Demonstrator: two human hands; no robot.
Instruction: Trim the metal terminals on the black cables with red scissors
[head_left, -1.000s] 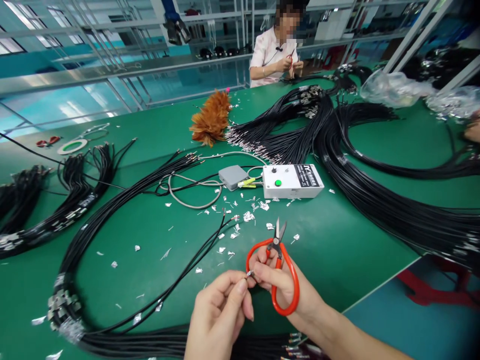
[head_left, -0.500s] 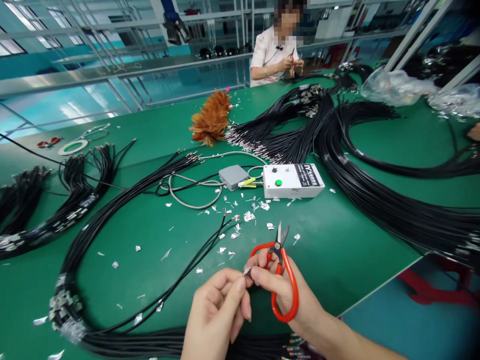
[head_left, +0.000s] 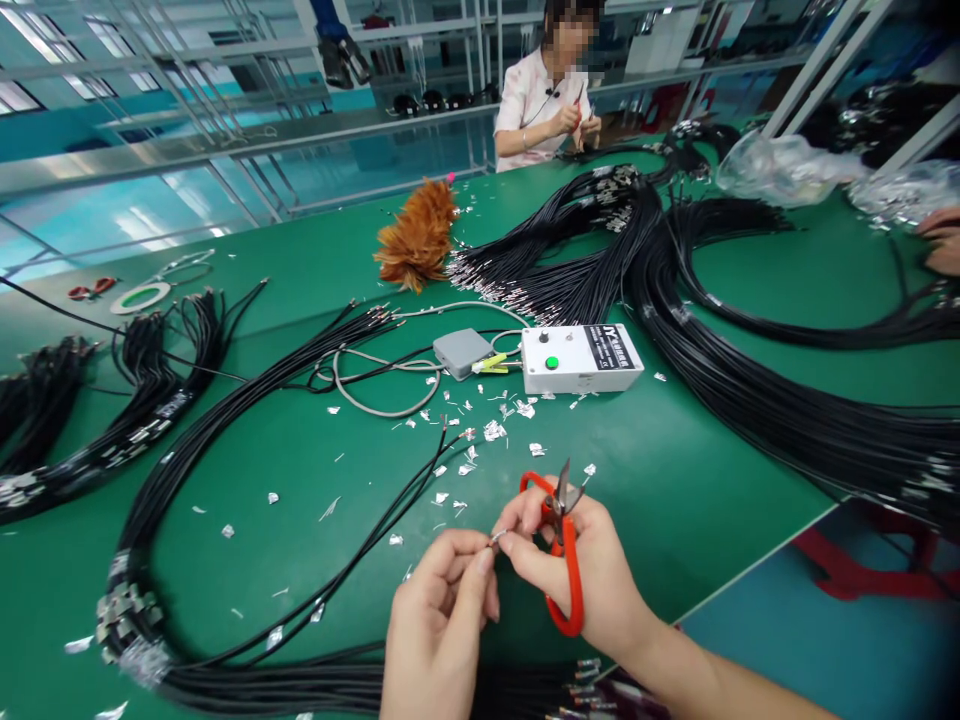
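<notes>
My left hand (head_left: 442, 610) is closed in a pinch on a cable end (head_left: 495, 538), whose small silvery tip shows between the fingertips. My right hand (head_left: 581, 560) carries red-handled scissors (head_left: 575, 590), their parted blades pointing up and away. Its thumb and forefinger pinch at the same silvery tip. Most of the held cable is hidden behind my left hand. Beneath my hands runs a bundle of black cables (head_left: 285, 690). Two loose cables (head_left: 382, 525) with stripped ends lie to the left. Foil scraps (head_left: 493, 431) are scattered beyond my fingers.
A white box with a green button (head_left: 581, 365) stands ahead, beside a grey pedal (head_left: 461, 350). A feather duster (head_left: 416, 235) and a large black cable bundle (head_left: 750, 370) lie on the green table (head_left: 247, 420). A co-worker (head_left: 544, 110) sits opposite; another person's hand (head_left: 943, 240) appears at right.
My right hand has turned slightly and shifted a little right, tilting the scissors with it. My left hand keeps its pinch on the cable end. Another person's hand shows more at the right edge.
</notes>
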